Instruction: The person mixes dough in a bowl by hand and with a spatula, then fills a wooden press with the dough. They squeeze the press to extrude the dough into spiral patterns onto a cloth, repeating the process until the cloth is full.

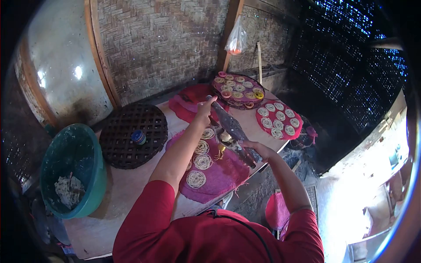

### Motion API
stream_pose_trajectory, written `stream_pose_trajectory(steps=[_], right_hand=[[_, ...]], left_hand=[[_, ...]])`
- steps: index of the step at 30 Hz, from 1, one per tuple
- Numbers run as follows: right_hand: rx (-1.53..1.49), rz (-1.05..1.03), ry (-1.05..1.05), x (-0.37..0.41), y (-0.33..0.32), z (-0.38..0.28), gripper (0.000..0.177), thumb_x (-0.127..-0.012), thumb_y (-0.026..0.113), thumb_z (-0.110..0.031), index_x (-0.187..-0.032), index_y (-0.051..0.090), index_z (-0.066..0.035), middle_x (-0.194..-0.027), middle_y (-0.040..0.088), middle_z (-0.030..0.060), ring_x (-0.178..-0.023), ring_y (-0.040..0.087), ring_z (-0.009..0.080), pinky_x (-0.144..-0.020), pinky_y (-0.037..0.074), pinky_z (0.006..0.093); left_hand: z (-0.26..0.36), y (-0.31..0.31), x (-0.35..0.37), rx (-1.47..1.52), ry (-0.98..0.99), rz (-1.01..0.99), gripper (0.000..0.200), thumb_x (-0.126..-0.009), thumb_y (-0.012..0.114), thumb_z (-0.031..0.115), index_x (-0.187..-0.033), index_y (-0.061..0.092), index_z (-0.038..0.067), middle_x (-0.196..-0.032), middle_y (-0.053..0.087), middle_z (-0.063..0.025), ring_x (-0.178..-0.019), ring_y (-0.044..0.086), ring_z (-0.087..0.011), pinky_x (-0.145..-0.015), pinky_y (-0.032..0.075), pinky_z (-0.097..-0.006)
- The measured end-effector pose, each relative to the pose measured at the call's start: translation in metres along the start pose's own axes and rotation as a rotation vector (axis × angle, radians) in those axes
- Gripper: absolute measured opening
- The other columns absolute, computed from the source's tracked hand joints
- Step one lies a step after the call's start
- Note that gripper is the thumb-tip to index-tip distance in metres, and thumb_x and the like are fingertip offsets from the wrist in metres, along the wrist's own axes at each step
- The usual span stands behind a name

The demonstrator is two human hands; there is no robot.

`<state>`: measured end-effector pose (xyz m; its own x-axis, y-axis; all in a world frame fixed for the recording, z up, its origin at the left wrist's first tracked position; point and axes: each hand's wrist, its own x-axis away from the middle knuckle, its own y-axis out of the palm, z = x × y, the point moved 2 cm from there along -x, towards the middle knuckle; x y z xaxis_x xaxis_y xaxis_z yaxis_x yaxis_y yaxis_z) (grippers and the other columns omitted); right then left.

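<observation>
The long dark press (pixel 231 124) looks stiff and fairly heavy, best held at its ends. The left hand (pixel 205 109) grips its far end, the right hand (pixel 258 149) its near one.

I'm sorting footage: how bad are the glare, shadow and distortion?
Head view: glare whites out the floor at right; bluish light pricks the shadowed woven wall; two highlights shine on the pale panel; the lens bows the outer edges and blackens the corners; the left hand and right hand on the dark tool look clear.

Plastic bag (pixel 237 40) hanging (woven wall (pixel 162 48) behind)
</observation>
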<state>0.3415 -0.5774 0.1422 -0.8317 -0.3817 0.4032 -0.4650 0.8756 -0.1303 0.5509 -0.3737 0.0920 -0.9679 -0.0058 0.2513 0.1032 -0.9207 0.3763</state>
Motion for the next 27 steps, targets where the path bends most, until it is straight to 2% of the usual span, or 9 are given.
stream_pose_trajectory(steps=[2,6,8,15,17,21,23,24,27], right_hand=[[-0.112,0.07,-0.035,0.005,0.007,-0.011,0.043,-0.086,0.06,-0.049,-0.095,0.06,-0.007,-0.07,0.056,0.0021,-0.052,0.055,0.0121,-0.048,0.048,0.0252],[-0.214,-0.007,0.065,0.013,0.001,-0.013,0.042,-0.087,0.061,-0.045,-0.102,0.059,-0.005,-0.075,0.06,0.0059,-0.055,0.06,0.0152,-0.049,0.052,0.028],[-0.168,-0.033,0.051,0.012,-0.014,-0.009,0.045,-0.087,0.06,-0.045,-0.104,0.058,-0.004,-0.078,0.062,0.0084,-0.058,0.063,0.0171,-0.051,0.053,0.0287],[0.08,-0.058,0.017,0.0,-0.024,-0.016,0.047,-0.089,0.055,-0.044,-0.098,0.062,0.001,-0.083,0.066,0.0133,-0.069,0.067,0.0205,-0.06,0.055,0.0305],[0.07,-0.024,-0.043,-0.002,-0.019,-0.016,0.05,-0.09,0.055,-0.043,-0.118,0.062,-0.002,-0.092,0.065,0.0057,-0.081,0.061,0.0122,-0.077,0.048,0.028],[-0.033,-0.081,-0.048,0.005,-0.014,-0.009,0.046,-0.09,0.056,-0.042,-0.111,0.064,-0.001,-0.087,0.065,0.0059,-0.072,0.062,0.0127,-0.067,0.051,0.0279],[-0.062,-0.105,-0.013,0.013,-0.017,-0.005,0.044,-0.089,0.056,-0.042,-0.104,0.063,-0.001,-0.084,0.065,0.0089,-0.068,0.064,0.0154,-0.061,0.052,0.0277],[-0.09,-0.124,0.026,0.015,-0.02,-0.002,0.043,-0.088,0.057,-0.043,-0.097,0.063,-0.001,-0.081,0.066,0.012,-0.064,0.066,0.0181,-0.055,0.053,0.0275],[-0.016,-0.089,0.019,0.016,-0.03,-0.001,0.043,-0.088,0.057,-0.042,-0.097,0.062,-0.001,-0.08,0.065,0.0124,-0.06,0.066,0.0192,-0.051,0.053,0.0276]], left_hand=[[0.02,0.0,0.02,-0.038,0.033,0.033,0.061,-0.064,0.081,0.045,-0.101,0.049,0.009,-0.079,0.048,-0.0015,-0.06,0.04,-0.0123,-0.051,0.031,-0.0311],[0.025,-0.004,0.038,-0.024,0.015,-0.041,0.053,-0.066,0.081,0.043,-0.093,0.05,0.009,-0.071,0.048,-0.0011,-0.054,0.041,-0.0132,-0.047,0.029,-0.033],[0.019,0.002,0.049,-0.009,0.033,0.09,0.043,-0.066,0.078,0.049,-0.068,0.05,0.017,-0.063,0.04,0.0004,-0.053,0.037,-0.0129,-0.049,0.03,-0.0318],[0.025,0.003,0.027,0.079,0.081,0.056,0.053,-0.069,0.08,0.041,-0.092,0.048,0.006,-0.073,0.05,-0.002,-0.053,0.043,-0.0139,-0.048,0.034,-0.0339],[0.035,0.001,0.029,0.027,0.137,-0.006,0.056,-0.069,0.079,0.041,-0.095,0.047,0.003,-0.075,0.05,-0.0027,-0.053,0.043,-0.0143,-0.049,0.036,-0.0348],[0.035,-0.009,0.036,-0.089,0.134,0.144,0.055,-0.07,0.079,0.039,-0.094,0.048,0.001,-0.072,0.05,-0.0022,-0.052,0.043,-0.014,-0.049,0.037,-0.0342],[0.03,-0.004,0.056,0.013,0.059,-0.036,0.059,-0.069,0.08,0.037,-0.101,0.046,0.0,-0.083,0.052,-0.0064,-0.064,0.049,-0.0161,-0.054,0.04,-0.0374],[0.018,-0.001,0.049,0.007,0.158,0.059,0.043,-0.068,0.079,0.044,-0.075,0.05,0.013,-0.062,0.042,0.0008,-0.047,0.039,-0.0131,-0.041,0.034,-0.0343],[-0.01,0.006,0.023,0.087,0.059,0.194,0.044,-0.068,0.08,0.042,-0.076,0.049,0.012,-0.063,0.042,0.0005,-0.05,0.041,-0.013,-0.042,0.036,-0.0356]])
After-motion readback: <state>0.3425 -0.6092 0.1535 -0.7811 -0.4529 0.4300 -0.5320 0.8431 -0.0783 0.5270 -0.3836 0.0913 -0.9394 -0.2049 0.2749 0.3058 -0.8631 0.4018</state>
